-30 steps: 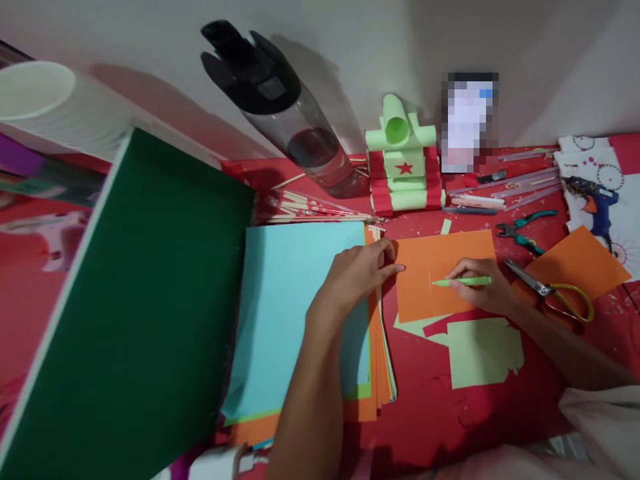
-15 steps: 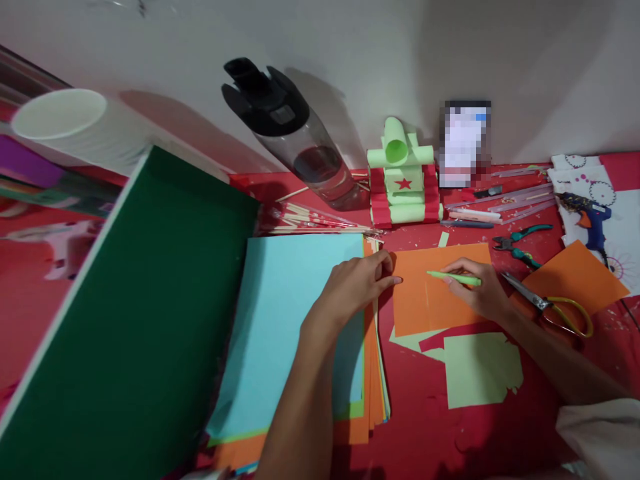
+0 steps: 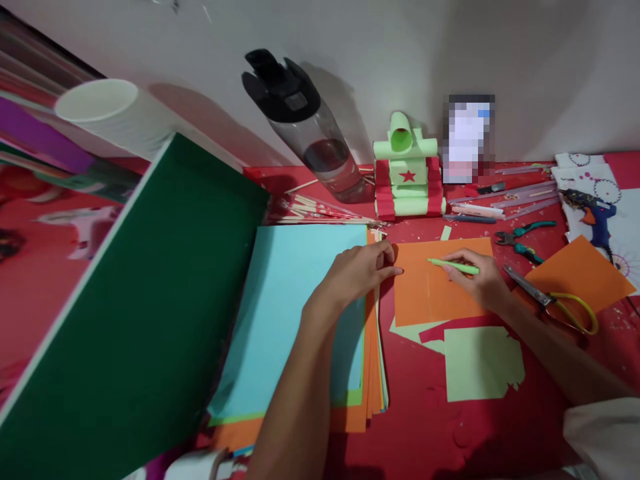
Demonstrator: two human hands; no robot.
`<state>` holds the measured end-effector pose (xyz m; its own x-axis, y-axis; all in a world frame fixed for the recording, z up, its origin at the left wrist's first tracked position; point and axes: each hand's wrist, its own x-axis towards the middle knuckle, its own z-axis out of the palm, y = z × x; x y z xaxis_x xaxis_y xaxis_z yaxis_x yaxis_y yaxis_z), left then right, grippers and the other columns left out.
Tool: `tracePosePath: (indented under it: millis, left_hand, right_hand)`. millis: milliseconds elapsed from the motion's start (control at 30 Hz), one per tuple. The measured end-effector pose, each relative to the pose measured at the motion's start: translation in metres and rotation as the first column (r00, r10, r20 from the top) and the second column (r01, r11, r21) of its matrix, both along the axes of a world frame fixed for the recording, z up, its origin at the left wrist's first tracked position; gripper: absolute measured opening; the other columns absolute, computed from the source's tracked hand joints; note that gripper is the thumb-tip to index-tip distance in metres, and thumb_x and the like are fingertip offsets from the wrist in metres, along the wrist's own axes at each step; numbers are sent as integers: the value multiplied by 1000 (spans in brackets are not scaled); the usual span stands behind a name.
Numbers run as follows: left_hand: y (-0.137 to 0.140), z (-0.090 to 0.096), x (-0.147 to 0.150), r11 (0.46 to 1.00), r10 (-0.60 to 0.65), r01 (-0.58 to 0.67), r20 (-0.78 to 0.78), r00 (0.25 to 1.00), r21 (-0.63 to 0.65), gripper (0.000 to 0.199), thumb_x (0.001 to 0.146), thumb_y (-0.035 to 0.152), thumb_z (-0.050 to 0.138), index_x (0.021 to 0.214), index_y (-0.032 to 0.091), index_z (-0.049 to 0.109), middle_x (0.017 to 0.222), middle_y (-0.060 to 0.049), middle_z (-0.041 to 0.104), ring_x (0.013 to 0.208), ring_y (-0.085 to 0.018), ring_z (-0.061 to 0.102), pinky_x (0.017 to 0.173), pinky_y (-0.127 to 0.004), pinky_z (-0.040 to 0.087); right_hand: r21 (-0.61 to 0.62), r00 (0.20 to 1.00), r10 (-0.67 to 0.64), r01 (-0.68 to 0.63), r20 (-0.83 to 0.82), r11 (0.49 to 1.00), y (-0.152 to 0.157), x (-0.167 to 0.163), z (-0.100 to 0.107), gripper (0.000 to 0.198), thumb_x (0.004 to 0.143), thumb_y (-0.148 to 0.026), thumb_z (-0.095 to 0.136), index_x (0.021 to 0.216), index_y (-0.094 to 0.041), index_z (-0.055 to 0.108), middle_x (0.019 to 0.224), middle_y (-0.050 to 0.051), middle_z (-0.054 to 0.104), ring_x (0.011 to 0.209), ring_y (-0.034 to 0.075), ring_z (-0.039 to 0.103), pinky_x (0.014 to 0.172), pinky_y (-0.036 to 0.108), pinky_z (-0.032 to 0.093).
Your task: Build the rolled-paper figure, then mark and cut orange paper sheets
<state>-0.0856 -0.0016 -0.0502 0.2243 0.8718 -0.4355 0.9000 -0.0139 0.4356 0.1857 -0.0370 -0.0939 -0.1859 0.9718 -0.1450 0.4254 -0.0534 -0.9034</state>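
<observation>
A sheet of orange paper (image 3: 410, 293) lies flat before me with a faint pale line drawn down it. My right hand (image 3: 477, 273) grips a light green pen (image 3: 455, 266), its tip at the upper part of that line. At the sheet's left edge, my left hand (image 3: 367, 267) has curled fingers and its thumb on the paper, holding the edge down. Under my left forearm is a stack of coloured paper (image 3: 295, 287) with light blue on top. Pale green paper (image 3: 480, 367) with a ragged right edge lies below the orange sheet, beside red and green scraps.
Scissors (image 3: 560, 301), pliers (image 3: 520, 243) and a glue gun (image 3: 593, 213) lie at right. Behind stand a green paper model (image 3: 407, 175), a phone (image 3: 467, 140) and a water bottle (image 3: 325, 143). A dark green board (image 3: 145, 300) leans at left near a white roll (image 3: 115, 110).
The pen tip has moved slightly up the orange sheet, and more of the pale line shows below it. My left hand stays at the edge. The view has shifted a little.
</observation>
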Motion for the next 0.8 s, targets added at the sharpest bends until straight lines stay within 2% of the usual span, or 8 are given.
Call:
tracePosePath:
  millis: [400, 800]
  left_hand:
    - [0, -2, 0, 1000, -4, 4, 8, 1000, 29, 22, 91, 46, 73, 92, 26, 62, 82, 2, 71, 78, -21, 66, 66, -31, 36]
    - [1, -2, -1, 999, -22, 21, 22, 1000, 41, 21, 91, 46, 71, 94, 27, 64, 82, 1, 71, 77, -21, 66, 66, -31, 37]
  right_hand:
    - [16, 999, 8, -9, 33, 1000, 3, -1, -2, 23, 92, -44, 71, 104, -25, 75, 93, 3, 80, 81, 21, 75, 73, 31, 56]
    - [24, 1000, 16, -16, -5, 1000, 2, 0, -2, 18, 89, -39, 71, 96, -23, 75, 83, 2, 77, 73, 19, 70, 65, 29, 53]
